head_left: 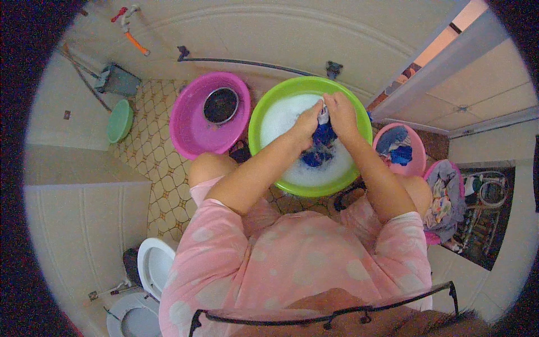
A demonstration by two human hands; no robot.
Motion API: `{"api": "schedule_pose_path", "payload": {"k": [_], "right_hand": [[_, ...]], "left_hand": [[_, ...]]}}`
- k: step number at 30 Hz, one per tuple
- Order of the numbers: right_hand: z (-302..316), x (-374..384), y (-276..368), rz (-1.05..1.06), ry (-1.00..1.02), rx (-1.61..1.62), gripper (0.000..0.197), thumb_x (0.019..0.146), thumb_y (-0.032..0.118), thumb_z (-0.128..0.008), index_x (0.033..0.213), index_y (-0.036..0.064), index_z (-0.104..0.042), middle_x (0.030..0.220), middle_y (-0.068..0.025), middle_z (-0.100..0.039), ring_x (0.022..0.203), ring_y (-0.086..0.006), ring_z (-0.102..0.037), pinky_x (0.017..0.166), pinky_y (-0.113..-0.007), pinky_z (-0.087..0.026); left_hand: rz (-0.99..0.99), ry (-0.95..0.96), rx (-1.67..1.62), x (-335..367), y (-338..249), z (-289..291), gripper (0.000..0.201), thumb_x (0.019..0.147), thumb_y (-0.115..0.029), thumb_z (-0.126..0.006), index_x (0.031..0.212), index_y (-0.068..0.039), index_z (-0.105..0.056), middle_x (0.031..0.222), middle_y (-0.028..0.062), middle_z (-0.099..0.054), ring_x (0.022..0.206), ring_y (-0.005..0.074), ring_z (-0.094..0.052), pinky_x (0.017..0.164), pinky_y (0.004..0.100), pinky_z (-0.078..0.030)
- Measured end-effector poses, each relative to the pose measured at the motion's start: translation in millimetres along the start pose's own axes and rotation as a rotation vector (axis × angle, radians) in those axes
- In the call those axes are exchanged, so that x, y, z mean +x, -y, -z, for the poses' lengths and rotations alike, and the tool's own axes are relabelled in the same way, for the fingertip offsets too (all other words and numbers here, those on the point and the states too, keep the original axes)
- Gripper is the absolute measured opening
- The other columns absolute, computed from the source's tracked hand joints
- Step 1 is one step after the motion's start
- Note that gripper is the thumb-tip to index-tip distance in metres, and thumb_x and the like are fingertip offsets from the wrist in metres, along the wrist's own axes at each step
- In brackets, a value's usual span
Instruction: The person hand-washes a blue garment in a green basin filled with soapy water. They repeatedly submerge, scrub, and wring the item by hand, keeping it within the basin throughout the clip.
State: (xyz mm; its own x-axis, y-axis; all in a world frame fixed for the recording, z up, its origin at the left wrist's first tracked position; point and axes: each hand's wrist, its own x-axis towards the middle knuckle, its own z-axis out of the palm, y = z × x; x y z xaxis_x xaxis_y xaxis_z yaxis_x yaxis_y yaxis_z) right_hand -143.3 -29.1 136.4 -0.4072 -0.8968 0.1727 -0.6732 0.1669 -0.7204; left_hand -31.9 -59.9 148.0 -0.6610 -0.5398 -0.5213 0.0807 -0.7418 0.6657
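Observation:
Over a lime-green basin [258, 126] of suds [281, 115], my left hand [307, 122] and my right hand [341, 114] are close together. Both are closed on a wet dark blue garment [324, 136], gripping a pale grey-white part of it between them. Its blue part hangs down into the foamy water [314, 177], where the lower end is partly under the suds. What kind of garment it is, I cannot tell.
Left of the suds stands a magenta basin [185, 123] holding a dark round pan [220, 105]. To the right are a pink tub [412, 137] with blue clothes and a pink-rimmed basket [431, 236] of laundry. A toilet [132, 320] is at lower left; a green bowl [120, 121] leans by the wall.

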Motion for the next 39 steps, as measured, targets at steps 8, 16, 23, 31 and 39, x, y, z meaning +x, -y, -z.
{"api": "schedule_pose_path", "payload": {"k": [8, 16, 23, 31, 39], "right_hand": [[3, -7, -14, 0.134, 0.429, 0.183, 0.045, 0.077, 0.041, -0.056, 0.096, 0.0005, -0.056, 0.097, -0.0203, -0.056, 0.094, -0.0316, -0.053, 0.081, -0.037, -0.041], [-4, 12, -61, -0.082, 0.231, 0.588, 0.034, 0.076, 0.029, -0.053, 0.093, 0.0005, -0.058, 0.087, -0.0156, -0.060, 0.080, -0.0303, -0.055, 0.076, -0.037, -0.043], [24, 6, -37, -0.317, 0.064, 0.857, 0.028, 0.073, 0.011, -0.052, 0.101, 0.0045, -0.048, 0.090, -0.0081, -0.055, 0.078, -0.0178, -0.055, 0.066, -0.029, -0.046], [-8, -27, -1, 0.175, 0.720, 0.240, 0.053, 0.067, 0.040, -0.065, 0.105, 0.0038, -0.056, 0.103, -0.0153, -0.057, 0.098, -0.0289, -0.052, 0.086, -0.037, -0.039], [-12, -12, -24, -0.162, 0.407, 0.756, 0.026, 0.075, 0.022, -0.054, 0.089, 0.0006, -0.058, 0.081, -0.0080, -0.059, 0.071, -0.0158, -0.055, 0.066, -0.029, -0.043]], "left_hand": [[-0.425, 0.055, 0.523, 16, -25, 34, 0.038, 0.085, -0.036, -0.047, 0.103, -0.003, -0.053, 0.092, 0.0062, -0.058, 0.074, 0.0129, -0.053, 0.059, 0.0263, -0.041], [-0.394, 0.226, 1.194, 18, 11, 80, 0.040, 0.076, -0.036, -0.061, 0.097, -0.003, -0.058, 0.081, 0.0067, -0.060, 0.072, 0.0155, -0.055, 0.071, 0.0288, -0.043], [-0.379, 0.129, 1.092, -8, 2, 95, 0.029, 0.080, -0.023, -0.056, 0.103, -0.004, -0.056, 0.088, 0.0062, -0.059, 0.082, 0.0158, -0.053, 0.076, 0.0285, -0.041], [-0.575, 0.150, 1.030, -41, -20, 65, 0.028, 0.079, -0.021, -0.057, 0.101, -0.003, -0.056, 0.091, 0.0077, -0.059, 0.087, 0.0175, -0.053, 0.079, 0.0283, -0.041], [-0.241, 0.081, 1.341, -34, -24, 88, 0.035, 0.068, -0.028, -0.068, 0.091, -0.003, -0.062, 0.089, 0.0087, -0.061, 0.083, 0.0160, -0.055, 0.075, 0.0292, -0.043]]}}
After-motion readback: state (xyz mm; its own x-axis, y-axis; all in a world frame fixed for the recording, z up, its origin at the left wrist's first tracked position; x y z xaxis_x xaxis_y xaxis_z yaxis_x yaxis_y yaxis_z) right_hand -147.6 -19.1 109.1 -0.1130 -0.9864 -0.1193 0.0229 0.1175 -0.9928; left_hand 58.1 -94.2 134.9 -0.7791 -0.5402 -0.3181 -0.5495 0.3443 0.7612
